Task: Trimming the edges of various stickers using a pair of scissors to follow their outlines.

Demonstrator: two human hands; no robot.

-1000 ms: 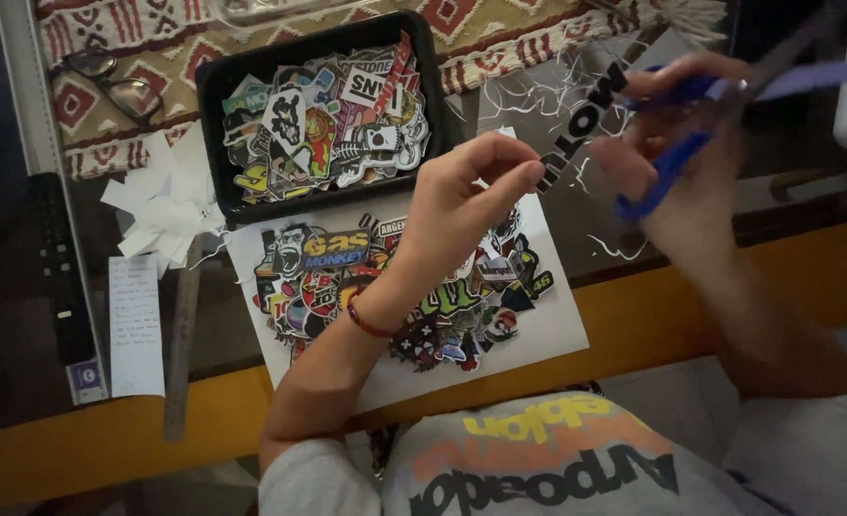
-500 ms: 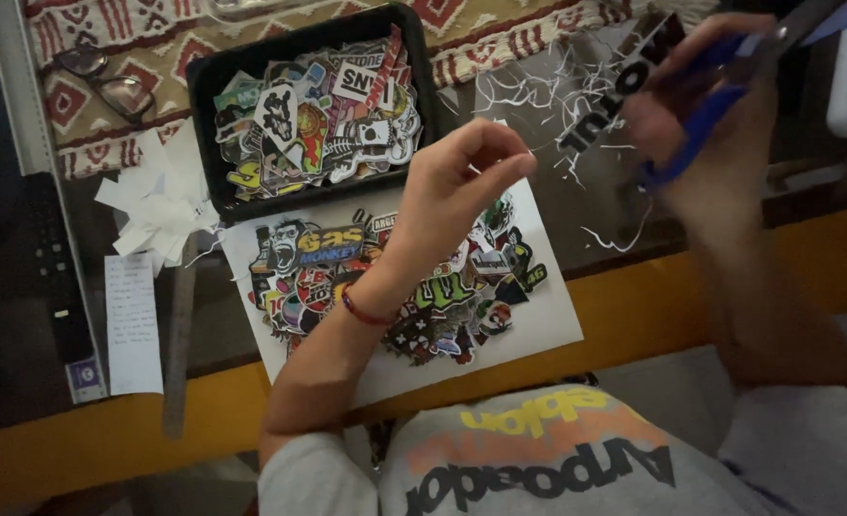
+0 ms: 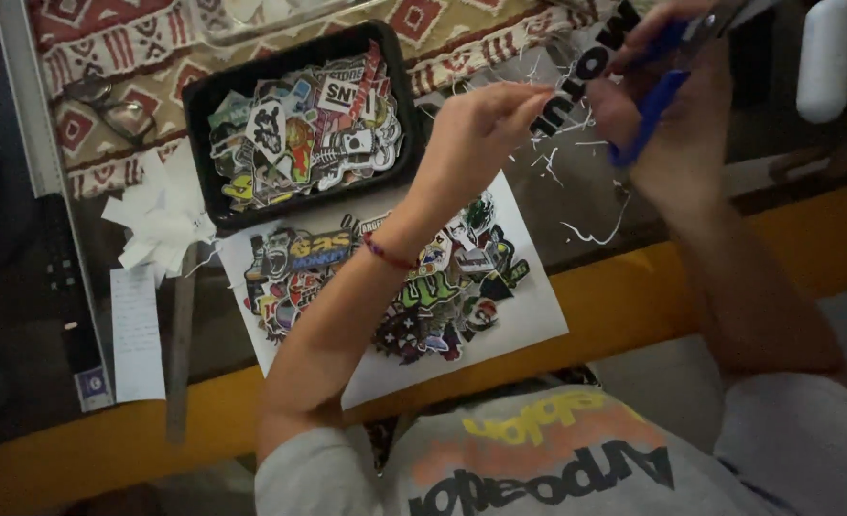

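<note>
Nearest us, low in the frame, the printed sticker sheet [image 3: 443, 287] lies largely uncut, so we judge most trimming remains. Above it, the black tray [image 3: 204, 105] already brims with cut stickers. At upper right, our left hand [image 3: 476, 134] pinches a lettered sticker [image 3: 586, 62] while our right hand [image 3: 677, 115] grips blue-handled scissors [image 3: 658, 96].

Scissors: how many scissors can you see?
1: blue-handled scissors in the right hand, top right, beside the lettered sticker that the left hand pinches. Others may be hidden.
</note>
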